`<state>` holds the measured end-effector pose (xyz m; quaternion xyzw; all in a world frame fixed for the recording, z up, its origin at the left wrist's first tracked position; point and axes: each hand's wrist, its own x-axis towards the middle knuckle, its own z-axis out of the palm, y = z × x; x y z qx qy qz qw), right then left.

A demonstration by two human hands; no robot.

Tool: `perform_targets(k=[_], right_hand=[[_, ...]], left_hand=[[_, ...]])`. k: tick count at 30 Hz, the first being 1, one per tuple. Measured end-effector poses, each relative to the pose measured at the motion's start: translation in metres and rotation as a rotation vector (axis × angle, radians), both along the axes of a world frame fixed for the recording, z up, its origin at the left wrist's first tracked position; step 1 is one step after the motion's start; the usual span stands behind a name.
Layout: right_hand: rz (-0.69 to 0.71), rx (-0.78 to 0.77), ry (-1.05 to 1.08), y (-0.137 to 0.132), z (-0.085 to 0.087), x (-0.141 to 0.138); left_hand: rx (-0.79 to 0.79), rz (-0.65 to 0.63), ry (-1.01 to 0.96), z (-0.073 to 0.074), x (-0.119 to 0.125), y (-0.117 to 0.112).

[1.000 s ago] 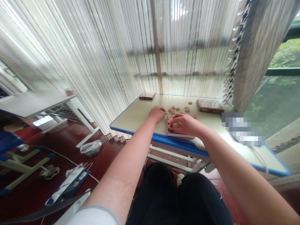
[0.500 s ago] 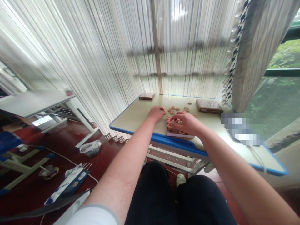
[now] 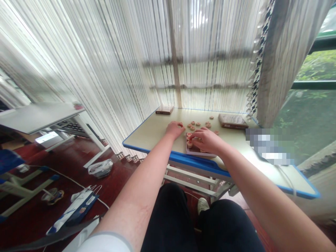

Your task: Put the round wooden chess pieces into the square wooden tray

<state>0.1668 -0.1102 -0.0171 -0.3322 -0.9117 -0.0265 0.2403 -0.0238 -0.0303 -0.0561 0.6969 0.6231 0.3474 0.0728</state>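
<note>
My right hand (image 3: 207,140) is over a shallow open box (image 3: 201,153) at the table's near edge. Its thumb and fingers pinch a round xiangqi piece against the box's left part; the fingers partly cover it. Red-marked xiangqi pieces (image 3: 189,143) line the box's left side, and my hand hides much of the inside. To the left of the box, my left hand (image 3: 175,129) rests on the tabletop with curled fingers. What those fingertips hold is too small to make out. Several loose xiangqi pieces (image 3: 193,128) lie just beyond both hands.
The pale table (image 3: 149,134) has a blue rim. A flat brown box (image 3: 164,110) lies at its back left, another brown box (image 3: 233,121) at the back right. A blurred-out object (image 3: 270,147) with a cable sits on the right. A striped curtain (image 3: 118,70) hangs behind.
My right hand has shifted slightly left within the box, its fingertips now at the left-hand pieces. My left hand's fingers have curled in, and the piece at their tips no longer shows clearly.
</note>
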Motion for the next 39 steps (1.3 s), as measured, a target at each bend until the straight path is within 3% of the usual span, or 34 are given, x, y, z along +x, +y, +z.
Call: perform_targets(k=[11,17,22,26,33,39], right_hand=[[-0.103,0.04,0.067,0.002,0.005,0.002],[-0.108,0.072,0.081,0.007,-0.001,0.005],[-0.17,0.106,0.138,0.007,-0.001,0.005],[-0.296,0.116,0.318,0.01,-0.002,0.005],[-0.257,-0.058,0.554,0.013,-0.003,0.004],[-0.141,-0.275,0.717,0.012,-0.003,0.001]], left_hand=[[-0.008,0.002,0.049,0.004,0.001,-0.004],[-0.02,-0.077,-0.02,0.001,-0.001,-0.003],[0.206,-0.147,-0.118,0.007,0.006,-0.014],[0.337,-0.261,-0.206,0.018,0.014,-0.035],[0.415,-0.387,-0.217,0.023,0.023,-0.052],[0.562,-0.448,-0.059,0.029,0.023,-0.067]])
